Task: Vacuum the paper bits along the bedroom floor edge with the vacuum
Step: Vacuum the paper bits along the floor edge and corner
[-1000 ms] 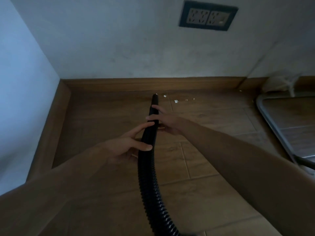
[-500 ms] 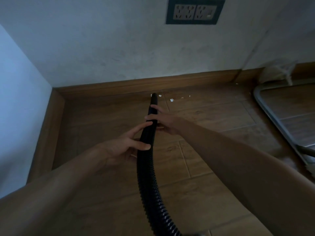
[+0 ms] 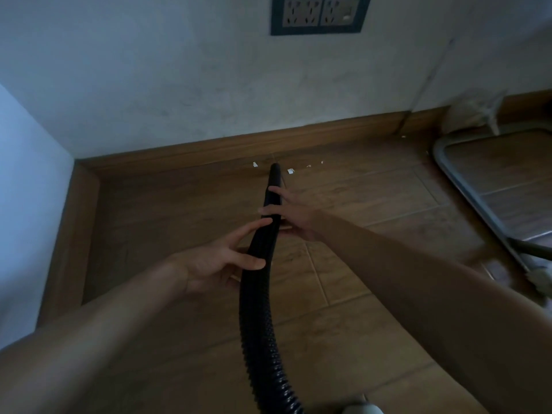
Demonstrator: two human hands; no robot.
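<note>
A black ribbed vacuum hose (image 3: pixel 258 309) runs from the bottom of the view up to a smooth narrow nozzle (image 3: pixel 274 178), whose tip lies near the wooden baseboard (image 3: pixel 209 150). My right hand (image 3: pixel 294 213) grips the nozzle from the right, fingers wrapped over it. My left hand (image 3: pixel 215 262) holds the hose lower down between thumb and fingers. Small white paper bits lie beside the tip: one paper bit to its left (image 3: pixel 254 164), one just right (image 3: pixel 290 171), and smaller paper specks farther right (image 3: pixel 313 165).
A wall socket panel (image 3: pixel 319 13) sits above on the white wall. A left wall with its baseboard (image 3: pixel 71 222) forms a corner. A grey metal tube frame (image 3: pixel 466 186) stands on the wood-look tile floor at the right, with a pale dusty clump (image 3: pixel 475 112) behind it.
The view has tilted and shifted, so the baseboard now slants. The nozzle tip has moved between the paper bits; one bit now lies left of it. Both hands keep their grip.
</note>
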